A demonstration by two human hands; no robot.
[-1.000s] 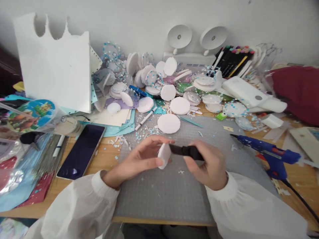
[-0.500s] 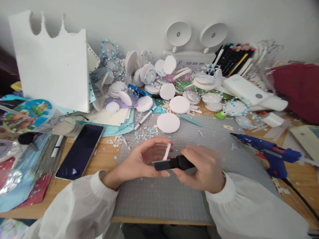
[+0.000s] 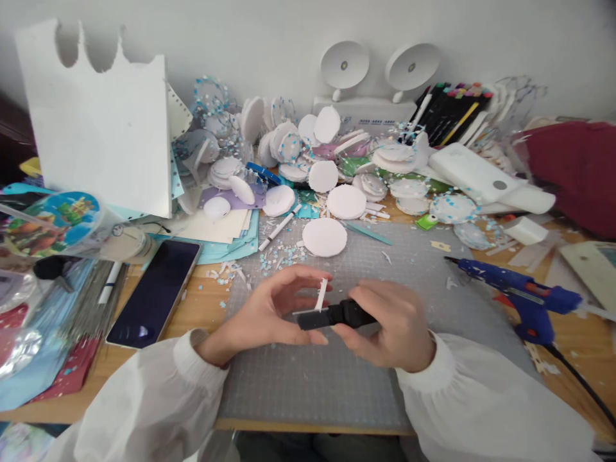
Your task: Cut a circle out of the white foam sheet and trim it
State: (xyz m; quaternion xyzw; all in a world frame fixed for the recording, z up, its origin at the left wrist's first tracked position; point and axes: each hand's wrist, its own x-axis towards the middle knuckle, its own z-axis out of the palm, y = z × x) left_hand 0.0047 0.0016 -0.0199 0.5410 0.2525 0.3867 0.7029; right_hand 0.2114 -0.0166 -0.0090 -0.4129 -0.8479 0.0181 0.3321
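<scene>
My right hand (image 3: 392,324) is wrapped around a black hand punch (image 3: 344,314), whose flat grey-black end points left. A narrow white paper strip (image 3: 322,295) with notched edges sticks up from that end. My left hand (image 3: 276,308) is cupped around the end of the punch, its fingers curved and spread behind the strip and its thumb below. I see nothing gripped between the left fingers. Both hands are above a grey cutting mat (image 3: 317,385). Just beyond them lies a white foam disc (image 3: 325,237), with blue and white confetti (image 3: 279,256) to its left.
A blue glue gun (image 3: 524,295) with a cord lies at right. At left are a dark phone (image 3: 154,292) and a lidded tub (image 3: 62,221). Behind the mat, several white discs are piled before a two-headed lamp (image 3: 366,115). A teal stick (image 3: 369,233) lies near the discs.
The white strip has shifted slightly left and stands a little differently in the punch. Both hands stay in nearly the same place.
</scene>
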